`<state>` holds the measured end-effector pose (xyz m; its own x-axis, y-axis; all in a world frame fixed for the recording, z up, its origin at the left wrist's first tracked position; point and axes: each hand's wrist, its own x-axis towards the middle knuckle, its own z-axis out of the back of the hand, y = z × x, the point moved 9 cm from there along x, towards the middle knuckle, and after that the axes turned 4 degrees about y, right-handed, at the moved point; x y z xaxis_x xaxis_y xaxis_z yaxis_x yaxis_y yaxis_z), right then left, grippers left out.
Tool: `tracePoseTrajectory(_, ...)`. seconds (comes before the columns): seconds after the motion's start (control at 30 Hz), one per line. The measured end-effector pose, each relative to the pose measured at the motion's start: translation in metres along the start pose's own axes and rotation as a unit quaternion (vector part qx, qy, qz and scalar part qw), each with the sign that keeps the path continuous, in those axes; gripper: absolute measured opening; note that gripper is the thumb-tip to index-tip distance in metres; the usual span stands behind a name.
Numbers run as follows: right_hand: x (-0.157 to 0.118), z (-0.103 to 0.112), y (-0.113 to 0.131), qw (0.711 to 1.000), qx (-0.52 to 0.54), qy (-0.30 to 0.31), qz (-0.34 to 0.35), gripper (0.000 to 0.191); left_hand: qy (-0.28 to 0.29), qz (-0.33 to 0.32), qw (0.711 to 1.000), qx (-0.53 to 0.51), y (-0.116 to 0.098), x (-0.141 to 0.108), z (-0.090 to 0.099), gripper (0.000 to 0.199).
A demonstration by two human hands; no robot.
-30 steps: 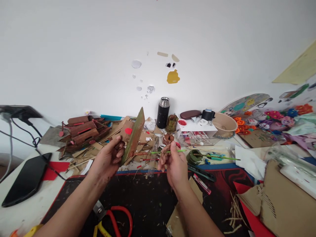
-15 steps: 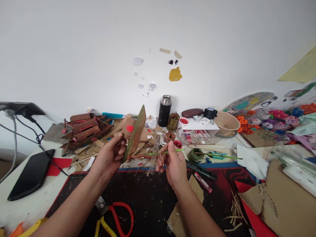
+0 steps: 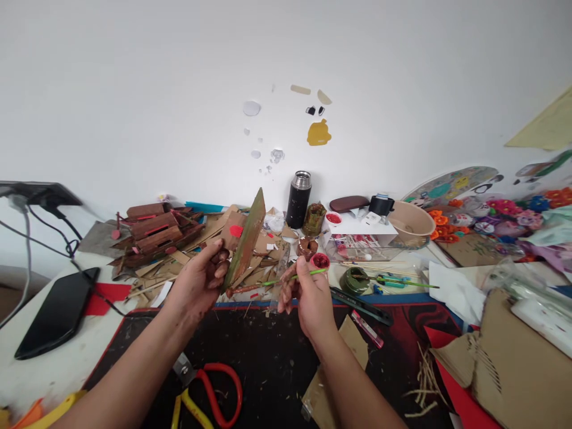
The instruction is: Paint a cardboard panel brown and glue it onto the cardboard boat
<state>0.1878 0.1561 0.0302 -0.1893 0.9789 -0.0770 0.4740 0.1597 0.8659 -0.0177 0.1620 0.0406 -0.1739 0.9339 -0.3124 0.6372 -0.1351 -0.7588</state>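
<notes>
A long, pointed piece (image 3: 246, 238), green along one side and reddish brown on the other, stands tilted in my left hand (image 3: 208, 274), whose fingers pinch its edge. My right hand (image 3: 310, 292) is closed on a thin green brush (image 3: 272, 282). The brush's brown-smeared tip lies against the lower end of the pointed piece. Behind my right hand are a small cup of dark red paint (image 3: 320, 261) and a brown-stained cup (image 3: 307, 246). A jar of green paint (image 3: 354, 280) with another green brush across it is to the right.
Red-handled scissors (image 3: 220, 393) lie on the dark mat (image 3: 268, 363). Brown model pieces (image 3: 156, 229) and cardboard scraps are at the back left, beyond a black phone (image 3: 58, 313). A black flask (image 3: 298, 199) stands near the wall. Cardboard (image 3: 518, 357) fills the right.
My right hand and the brush have moved slightly left, so the brush tip is further along the lower end of the pointed piece. My left hand has barely moved.
</notes>
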Motion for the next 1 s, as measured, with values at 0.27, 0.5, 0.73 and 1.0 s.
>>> tracePoseTrajectory(0.27,0.000,0.011,0.010,0.999,0.015,-0.042,0.015,0.058,-0.012,0.001,1.000,0.002,0.000,0.001,0.002,0.028)
tracePoseTrajectory(0.5,0.000,0.015,0.012,0.998,0.016,-0.061,0.019,0.059,-0.016,0.005,1.000,-0.002,-0.001,-0.001,0.001,0.028)
tracePoseTrajectory(0.73,0.000,0.002,0.001,1.000,0.004,-0.016,-0.004,0.059,-0.003,0.002,1.000,0.004,-0.003,-0.001,-0.001,0.031)
tracePoseTrajectory(1.0,-0.002,0.006,0.009,0.999,0.019,-0.035,0.008,0.060,-0.009,0.000,1.000,-0.001,-0.001,0.000,0.001,0.031)
